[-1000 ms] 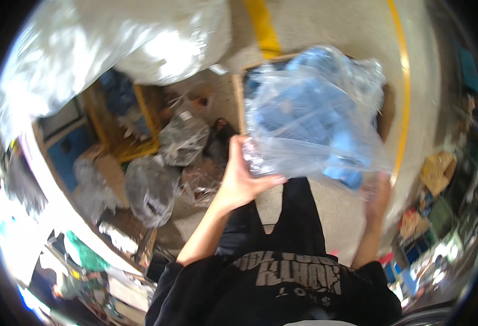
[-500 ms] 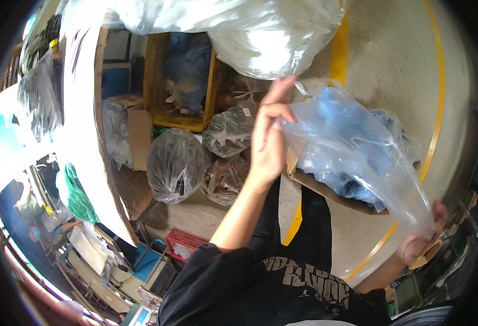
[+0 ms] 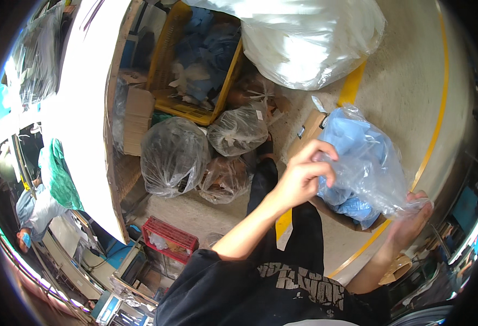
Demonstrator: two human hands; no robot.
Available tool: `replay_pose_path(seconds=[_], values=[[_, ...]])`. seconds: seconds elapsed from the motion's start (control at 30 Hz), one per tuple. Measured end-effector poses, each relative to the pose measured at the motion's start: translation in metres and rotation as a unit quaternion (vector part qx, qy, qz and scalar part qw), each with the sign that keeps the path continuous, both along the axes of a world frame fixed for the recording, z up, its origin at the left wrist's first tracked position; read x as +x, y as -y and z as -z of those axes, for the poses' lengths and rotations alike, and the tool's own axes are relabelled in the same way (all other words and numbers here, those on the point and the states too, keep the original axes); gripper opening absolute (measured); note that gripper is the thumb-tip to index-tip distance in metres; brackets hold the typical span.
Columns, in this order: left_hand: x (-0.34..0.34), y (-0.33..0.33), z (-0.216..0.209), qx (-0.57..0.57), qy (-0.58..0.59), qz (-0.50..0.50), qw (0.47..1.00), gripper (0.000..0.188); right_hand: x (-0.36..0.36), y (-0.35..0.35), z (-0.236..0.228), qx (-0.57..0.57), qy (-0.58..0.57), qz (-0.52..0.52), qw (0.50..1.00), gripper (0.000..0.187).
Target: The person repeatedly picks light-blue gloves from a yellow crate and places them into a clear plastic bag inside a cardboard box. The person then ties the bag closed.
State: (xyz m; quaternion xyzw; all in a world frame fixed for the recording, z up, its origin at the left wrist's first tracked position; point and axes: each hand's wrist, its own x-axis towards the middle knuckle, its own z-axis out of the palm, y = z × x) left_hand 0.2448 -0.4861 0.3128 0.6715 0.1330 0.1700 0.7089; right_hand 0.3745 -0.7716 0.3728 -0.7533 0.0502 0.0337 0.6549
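Blue pcs [image 3: 347, 133] in clear bag [image 3: 372, 176], no knot seen; my L hand [image 3: 301, 176] grips its L edge, R hand [image 3: 410, 221] its R.

Box [image 3: 310, 128] partly hidden behind clear bag [image 3: 372, 176]

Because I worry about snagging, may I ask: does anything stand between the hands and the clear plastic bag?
Nothing visible does: the left hand and the right hand both hold the clear plastic bag directly.

The bag [image 3: 383, 182] is clear, its contents pale blue; 1 yellow crate [image 3: 227, 87], 1 red crate [image 3: 165, 251].
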Motion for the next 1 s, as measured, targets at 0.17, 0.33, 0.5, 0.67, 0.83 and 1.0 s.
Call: replay_pose_path(seconds=[0.17,0.33,0.5,0.67,0.83,1.0], values=[[-0.035,-0.07,0.013,0.047,-0.092,0.109,0.989,0.05,-0.014,0.057,0.026,-0.076,-0.105,0.004,0.992,0.022],[-0.053,-0.159,0.082,-0.16,-0.121,0.1,0.974,0.026,-0.039,0.06,0.055,0.264,-0.26,0.201,0.907,0.025],[-0.012,-0.264,0.247,0.132,-0.387,-0.191,0.892,0.05,-0.052,0.043,0.098,0.276,-0.285,0.016,0.918,0.032],[0.04,-0.353,0.357,0.463,-0.488,-0.03,0.739,0.081,-0.088,0.085,0.162,0.147,-0.279,0.178,0.932,0.033],[0.099,-0.431,0.439,0.389,-0.45,-0.013,0.803,0.075,-0.136,0.114,0.188,0.051,-0.28,0.269,0.92,0.033],[0.122,-0.495,0.499,0.263,-0.418,-0.007,0.869,0.065,-0.175,0.108,0.193,0.007,-0.295,0.322,0.9,0.033]])
